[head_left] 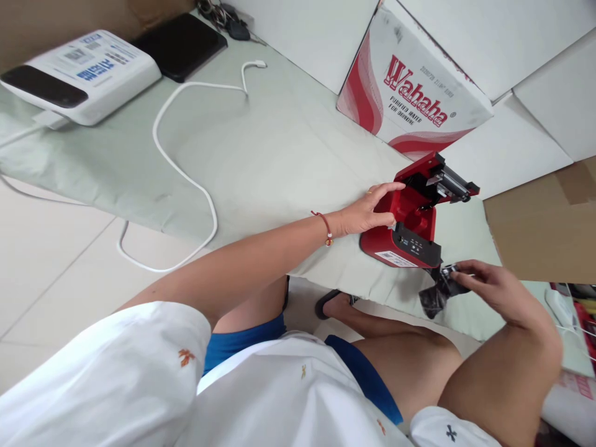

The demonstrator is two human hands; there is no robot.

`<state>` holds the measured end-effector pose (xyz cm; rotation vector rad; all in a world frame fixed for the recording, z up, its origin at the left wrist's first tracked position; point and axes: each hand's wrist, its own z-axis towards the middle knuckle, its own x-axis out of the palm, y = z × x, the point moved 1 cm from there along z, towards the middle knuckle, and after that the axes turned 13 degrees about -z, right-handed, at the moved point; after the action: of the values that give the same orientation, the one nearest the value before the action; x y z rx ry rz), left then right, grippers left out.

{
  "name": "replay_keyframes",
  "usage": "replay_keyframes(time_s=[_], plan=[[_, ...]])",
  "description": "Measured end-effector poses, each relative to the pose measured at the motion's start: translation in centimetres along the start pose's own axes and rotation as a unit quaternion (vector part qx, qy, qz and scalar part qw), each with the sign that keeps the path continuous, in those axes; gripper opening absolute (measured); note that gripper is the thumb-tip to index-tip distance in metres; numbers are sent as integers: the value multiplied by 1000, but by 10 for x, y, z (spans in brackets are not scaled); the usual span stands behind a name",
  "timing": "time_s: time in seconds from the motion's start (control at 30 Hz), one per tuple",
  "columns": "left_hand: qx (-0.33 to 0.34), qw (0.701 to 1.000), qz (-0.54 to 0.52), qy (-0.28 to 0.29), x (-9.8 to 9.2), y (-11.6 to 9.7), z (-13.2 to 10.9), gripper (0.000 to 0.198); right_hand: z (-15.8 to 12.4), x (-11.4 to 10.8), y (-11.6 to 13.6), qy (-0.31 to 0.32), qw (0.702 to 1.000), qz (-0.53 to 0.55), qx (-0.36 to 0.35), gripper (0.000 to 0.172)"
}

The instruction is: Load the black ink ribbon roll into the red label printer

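Observation:
A small red label printer (401,239) lies on the pale cloth with its lid (435,180) raised, showing a black and grey roller and a red hollow inside. My left hand (367,211) grips the printer's near-left edge, the thumb and a finger spread along its rim. A black panel with small buttons and a white label sit on the printer's front. My right hand (482,282) pinches a dark, shiny bundle (435,299) beside the printer's right corner. It looks like a black cable or plug in clear plastic; its exact kind is hard to make out.
A Wahaha water carton (410,93) and white boxes (554,124) stand behind the printer; a brown carton (544,223) is at right. On the left lie a white device (107,74), a black phone (181,46), keys (228,18) and a white cable (190,177).

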<state>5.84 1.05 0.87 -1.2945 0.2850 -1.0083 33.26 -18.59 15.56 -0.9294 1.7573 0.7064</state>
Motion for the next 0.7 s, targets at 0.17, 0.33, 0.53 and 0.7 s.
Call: replay_keyframes(time_s=[0.17, 0.33, 0.53, 0.7], plan=[[3, 1000, -11, 7, 0, -12, -6, 85, 24, 44, -11, -87, 994, -54, 23, 35], [-20, 1000, -17, 12, 1, -27, -15, 83, 29, 52, 2, -147, 989, -14, 25, 58], [-30, 999, -17, 5, 3, -31, -15, 85, 34, 63, 62, -166, 974, 40, -148, 45], [-17, 1000, -16, 3, 3, -29, -13, 83, 36, 79, 85, -117, 972, 17, -205, 32]])
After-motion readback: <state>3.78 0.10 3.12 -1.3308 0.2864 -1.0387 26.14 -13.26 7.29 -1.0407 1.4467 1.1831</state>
